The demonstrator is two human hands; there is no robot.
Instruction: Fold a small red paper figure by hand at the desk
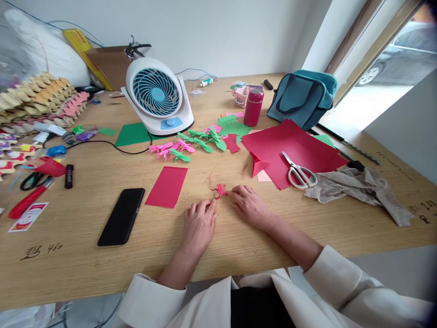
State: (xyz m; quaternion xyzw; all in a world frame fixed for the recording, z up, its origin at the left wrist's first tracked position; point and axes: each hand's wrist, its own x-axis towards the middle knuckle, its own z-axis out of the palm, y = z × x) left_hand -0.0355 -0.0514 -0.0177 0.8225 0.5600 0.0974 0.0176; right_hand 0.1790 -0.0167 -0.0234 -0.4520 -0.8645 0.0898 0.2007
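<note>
A small folded red paper figure (220,190) lies on the wooden table (102,255) between my two hands. My right hand (250,206) touches its right side with pinched fingertips. My left hand (199,224) rests on the table with its fingers curled, the fingertips just left of the figure. A red paper rectangle (167,186) lies to the left of my hands, and a black phone (122,216) lies further left.
Several pink and green folded figures (186,148) lie mid-table before a white and blue fan (157,96). Red paper sheets (293,148) with scissors (297,172), a grey cloth (362,187), a red bottle (253,107) and a teal bag (302,96) are at right.
</note>
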